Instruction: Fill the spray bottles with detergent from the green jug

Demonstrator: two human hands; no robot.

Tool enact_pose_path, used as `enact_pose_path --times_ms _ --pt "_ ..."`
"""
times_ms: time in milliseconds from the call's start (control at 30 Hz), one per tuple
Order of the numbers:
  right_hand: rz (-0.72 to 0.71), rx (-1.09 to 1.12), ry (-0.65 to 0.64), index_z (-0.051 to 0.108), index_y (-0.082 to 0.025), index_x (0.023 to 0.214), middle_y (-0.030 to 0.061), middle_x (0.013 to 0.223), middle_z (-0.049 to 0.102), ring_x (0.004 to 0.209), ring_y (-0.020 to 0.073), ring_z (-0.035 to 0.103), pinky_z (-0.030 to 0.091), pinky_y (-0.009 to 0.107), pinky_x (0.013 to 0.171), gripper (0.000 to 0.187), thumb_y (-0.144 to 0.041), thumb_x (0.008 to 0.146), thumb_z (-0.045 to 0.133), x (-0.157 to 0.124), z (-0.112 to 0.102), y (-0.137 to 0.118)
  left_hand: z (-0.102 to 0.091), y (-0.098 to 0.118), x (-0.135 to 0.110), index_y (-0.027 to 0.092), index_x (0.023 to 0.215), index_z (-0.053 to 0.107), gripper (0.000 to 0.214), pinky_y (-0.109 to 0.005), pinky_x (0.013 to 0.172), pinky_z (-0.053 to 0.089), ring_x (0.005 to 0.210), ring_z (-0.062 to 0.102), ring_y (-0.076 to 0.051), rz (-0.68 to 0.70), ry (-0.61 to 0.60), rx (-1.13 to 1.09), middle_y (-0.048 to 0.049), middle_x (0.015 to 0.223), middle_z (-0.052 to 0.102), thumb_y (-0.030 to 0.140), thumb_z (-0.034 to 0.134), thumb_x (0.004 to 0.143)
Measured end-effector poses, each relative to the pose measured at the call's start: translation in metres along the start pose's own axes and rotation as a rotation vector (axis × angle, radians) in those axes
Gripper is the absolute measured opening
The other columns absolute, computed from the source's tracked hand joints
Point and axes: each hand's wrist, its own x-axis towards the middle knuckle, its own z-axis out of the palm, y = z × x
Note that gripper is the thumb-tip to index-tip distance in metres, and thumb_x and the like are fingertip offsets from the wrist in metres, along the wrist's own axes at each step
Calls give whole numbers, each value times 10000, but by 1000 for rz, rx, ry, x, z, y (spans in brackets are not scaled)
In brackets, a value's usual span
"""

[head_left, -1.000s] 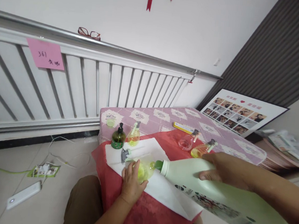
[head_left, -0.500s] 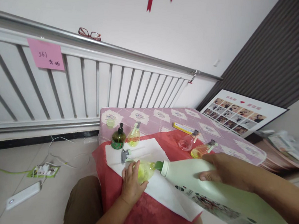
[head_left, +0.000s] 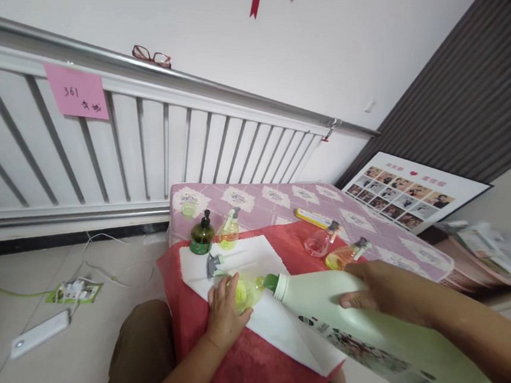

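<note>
My left hand [head_left: 226,311] is wrapped round a small clear bottle [head_left: 250,292] holding yellow-green liquid. My right hand [head_left: 374,291] grips a large pale green jug [head_left: 317,298], tilted so that its green spout [head_left: 271,281] is at the small bottle's mouth. Whether liquid is flowing cannot be made out. A grey pump head [head_left: 214,265] lies on the white cloth [head_left: 272,255] just left of the small bottle. Behind it stand a dark green pump bottle [head_left: 202,234] and a clear pump bottle [head_left: 229,231] with yellow liquid.
Two more pump bottles, one pinkish [head_left: 318,242] and one yellow [head_left: 341,257], stand on the red cloth [head_left: 287,233]. A yellow box [head_left: 313,218] lies behind them on the patterned purple tablecloth [head_left: 276,211]. A power strip [head_left: 74,292] with cords is on the floor at left.
The jug's spout has drawn very slightly back from the small bottle's mouth. Both hands keep their grips, and the view has shifted slightly.
</note>
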Motion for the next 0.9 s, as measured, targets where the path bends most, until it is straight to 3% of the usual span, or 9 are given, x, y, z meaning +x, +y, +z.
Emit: enact_pose_path --times_ms 733,833,900 --pt "-35 52 122 703 -242 742 -6 715 739 619 164 677 424 224 508 127 -366 714 708 4 12 23 1 -2 0 203 1407 349 803 -460 1131 248 1323 394 -287 -9 -7 -8 -133 1390 459 279 687 683" --pt "-106 80 181 713 -225 742 9 693 733 578 152 663 392 214 479 154 -371 694 719 4 31 34 5 -4 -1 202 1401 357 786 -455 1129 259 1321 402 -286 3 20 14 -132 1380 468 267 677 685" --pt "-108 164 345 707 -230 675 -9 619 711 511 137 626 372 215 462 155 -370 634 761 6 55 41 9 -6 -2 199 1400 355 780 -447 1124 274 1318 410 -283 18 48 28 -132 1377 473 259 667 688"
